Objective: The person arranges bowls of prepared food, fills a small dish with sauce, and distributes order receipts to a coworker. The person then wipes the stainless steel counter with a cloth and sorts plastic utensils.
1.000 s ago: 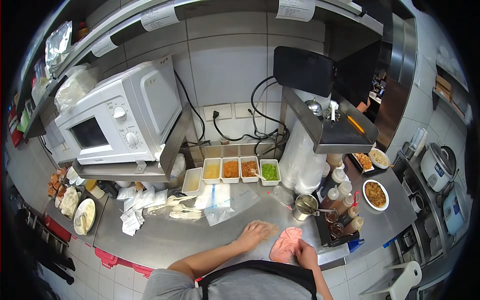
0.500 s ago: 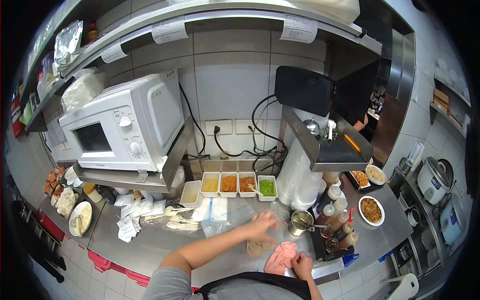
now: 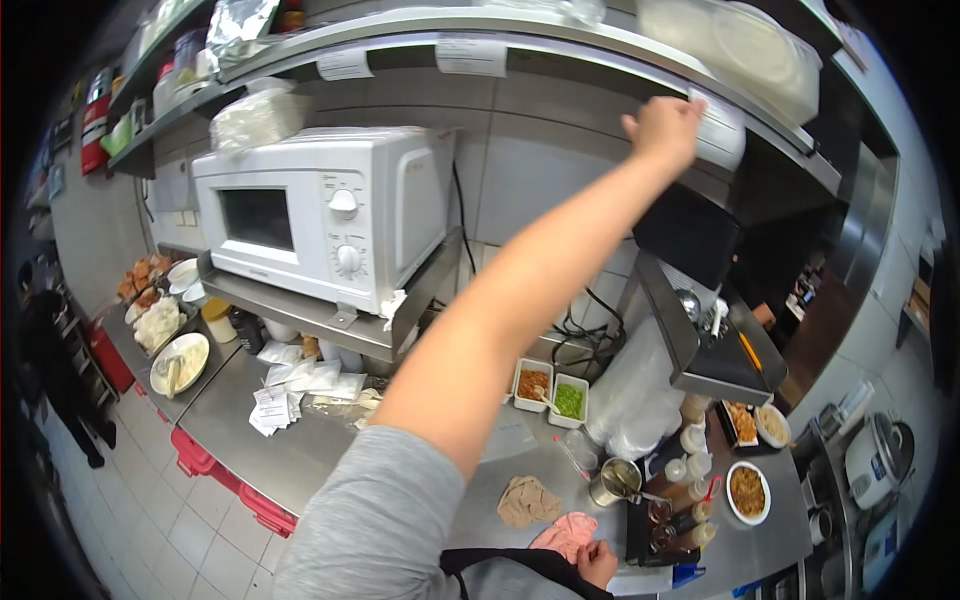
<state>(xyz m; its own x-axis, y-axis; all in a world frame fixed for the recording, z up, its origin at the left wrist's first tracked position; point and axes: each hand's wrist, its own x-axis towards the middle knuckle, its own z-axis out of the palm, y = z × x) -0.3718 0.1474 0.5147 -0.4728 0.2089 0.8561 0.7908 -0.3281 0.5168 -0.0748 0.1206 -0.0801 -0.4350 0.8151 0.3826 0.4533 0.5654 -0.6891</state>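
Observation:
My left hand is raised to the shelf edge, fingers closed at the left side of a white printed paper slip hanging there. Low in front of my body, my right hand is curled at the edge of a crumpled pink cloth on the counter. A beige cloth lies just left of the pink one. Beside them stands a metal pot with utensils in it. My left forearm hides part of the counter and some of the food tubs.
A white microwave sits on a wall bracket at left. Tubs of chopped green topping and reddish topping stand at the back. Sauce bottles fill a black tray at right, near a bowl of brown food. Another person stands far left.
My left hand has risen from above the beige cloth to the paper slip on the shelf edge. The view has shifted; my right hand stays by the pink cloth.

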